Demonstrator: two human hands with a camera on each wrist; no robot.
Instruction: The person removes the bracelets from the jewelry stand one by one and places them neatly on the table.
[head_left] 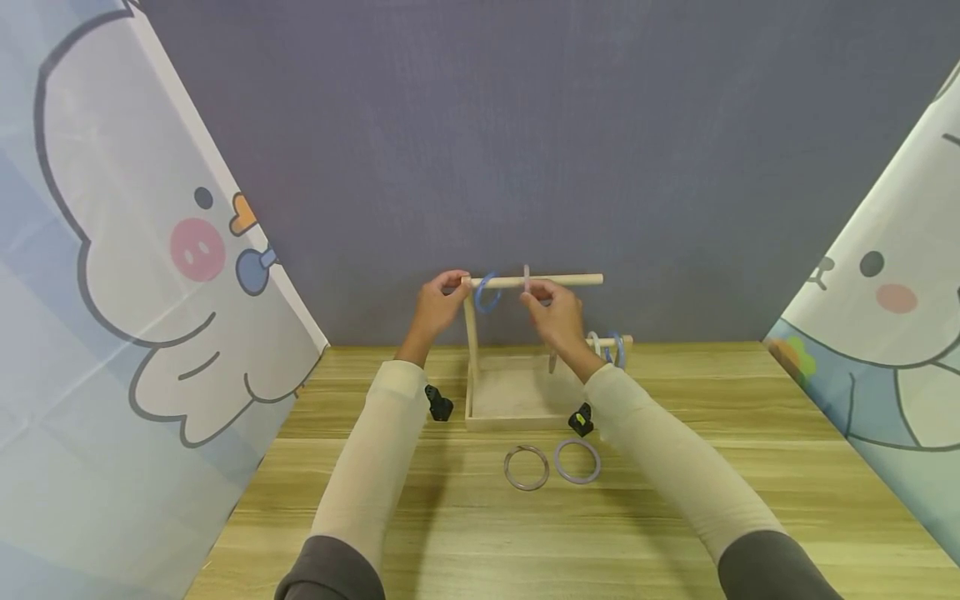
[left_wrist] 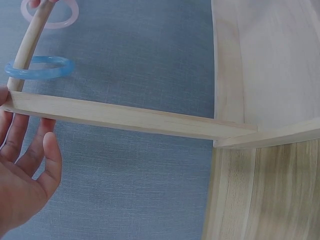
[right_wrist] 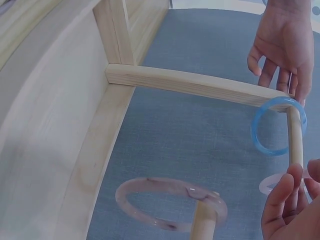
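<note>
A wooden bangle stand (head_left: 471, 333) has an upper rod (head_left: 573, 280) on a tall post. At the corner where post and rod meet, my left hand (head_left: 438, 302) grips the wood between thumb and fingers. A blue bangle (right_wrist: 256, 131) hangs on the rod close to that corner. Farther along, my right hand (head_left: 557, 315) pinches a pale pink bangle (head_left: 527, 271) that encircles the rod. The left wrist view also shows this pink bangle (left_wrist: 71, 21) around the rod, with fingertips at the rod beside it.
On a lower rod (head_left: 627, 340) hang several bangles, a white one (head_left: 595, 340) and a blue one (head_left: 619, 350) among them. Two bangles, one brownish (head_left: 527, 489) and one lilac (head_left: 577, 482), lie on the wooden table (head_left: 480, 542) before the stand. A grey backdrop (head_left: 480, 150) rises behind.
</note>
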